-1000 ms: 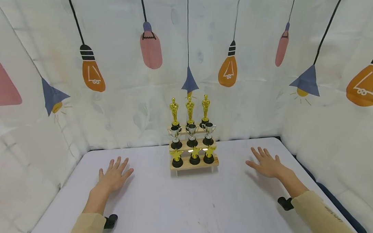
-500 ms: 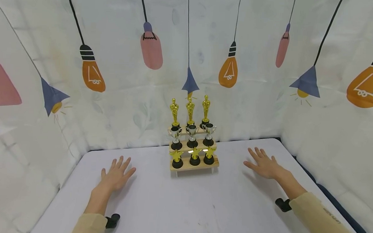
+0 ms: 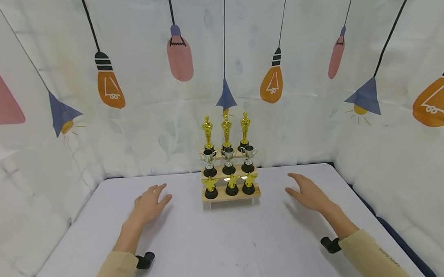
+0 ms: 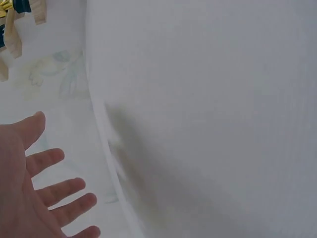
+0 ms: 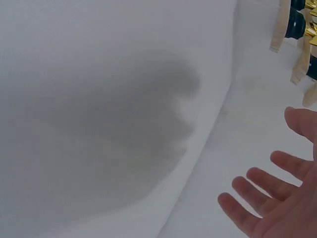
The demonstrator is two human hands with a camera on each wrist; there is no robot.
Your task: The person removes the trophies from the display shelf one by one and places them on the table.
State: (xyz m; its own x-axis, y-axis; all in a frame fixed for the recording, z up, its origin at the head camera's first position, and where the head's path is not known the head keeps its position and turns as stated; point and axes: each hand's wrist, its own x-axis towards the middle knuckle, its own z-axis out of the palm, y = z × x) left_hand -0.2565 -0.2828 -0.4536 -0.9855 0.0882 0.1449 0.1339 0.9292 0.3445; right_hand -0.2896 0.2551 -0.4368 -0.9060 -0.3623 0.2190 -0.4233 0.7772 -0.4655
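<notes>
A three-tier wooden stand (image 3: 220, 198) holds small trophies at the back middle of the white table (image 3: 211, 244). Gold figure statuettes (image 3: 226, 132) line its top tier, silver cups (image 3: 228, 154) the middle one, and gold star trophies (image 3: 231, 185) the lowest. My left hand (image 3: 147, 206) hovers over the table left of the stand, fingers relaxed and holding nothing. To the stand's right my right hand (image 3: 310, 193) hovers likewise, thumb apart from the fingers. Both wrist views show spread fingers and a corner of the stand (image 4: 14, 39).
A white cloth backdrop (image 3: 145, 123) printed with lamps and bulbs hangs close behind the stand and along both sides. Dark fabric (image 3: 398, 240) shows beyond the table's right edge. Each wrist carries a small black camera mount (image 3: 145, 260).
Both hands have moved inward toward the stand, the left one farther. Their fingers, spread wide earlier, are now closer together and slightly bent. The trophies and stand have stayed put.
</notes>
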